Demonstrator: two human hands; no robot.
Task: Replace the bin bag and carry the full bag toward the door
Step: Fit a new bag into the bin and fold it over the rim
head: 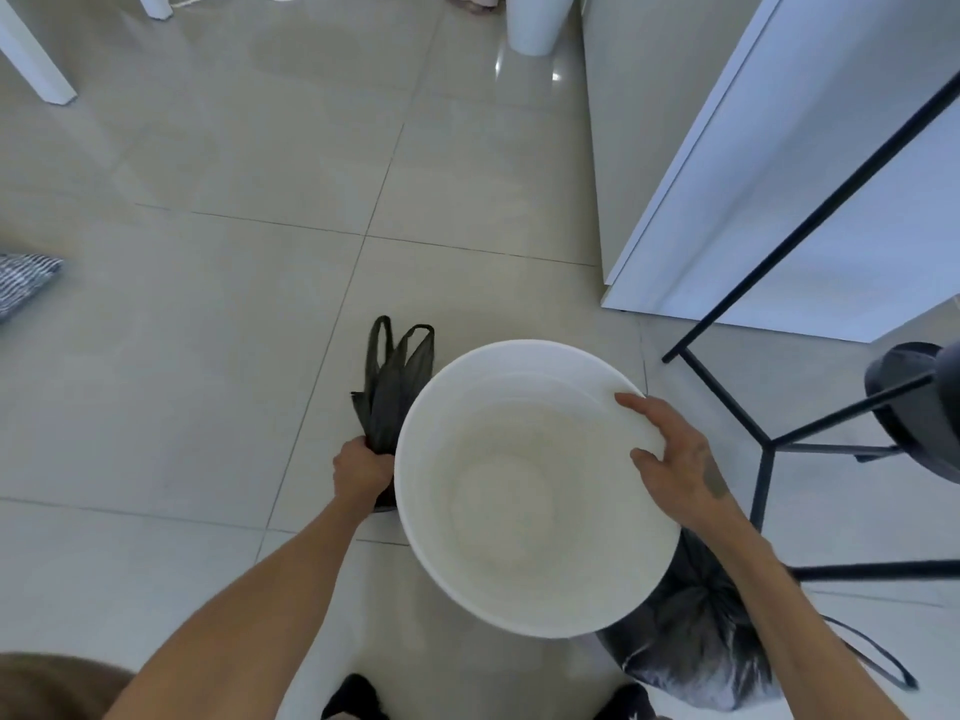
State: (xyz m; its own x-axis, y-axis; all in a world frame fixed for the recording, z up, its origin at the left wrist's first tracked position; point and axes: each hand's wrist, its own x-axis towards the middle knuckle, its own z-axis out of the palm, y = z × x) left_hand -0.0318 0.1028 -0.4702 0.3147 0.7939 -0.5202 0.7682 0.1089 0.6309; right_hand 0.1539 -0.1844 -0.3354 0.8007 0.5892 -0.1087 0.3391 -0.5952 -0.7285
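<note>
Left hand [361,467] fisted round fresh bag [390,387]; right hand [675,454] gripping bin [524,605] rim.

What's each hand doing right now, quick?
Left hand: closed around the folded black bag.
Right hand: gripping the rim of the empty white bin.

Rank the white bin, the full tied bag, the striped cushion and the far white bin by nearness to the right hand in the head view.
From the right hand:
1. White bin, in its grip at the rim.
2. Full tied bag, below, by the feet.
3. Far white bin, top centre.
4. Striped cushion, far left edge.
</note>
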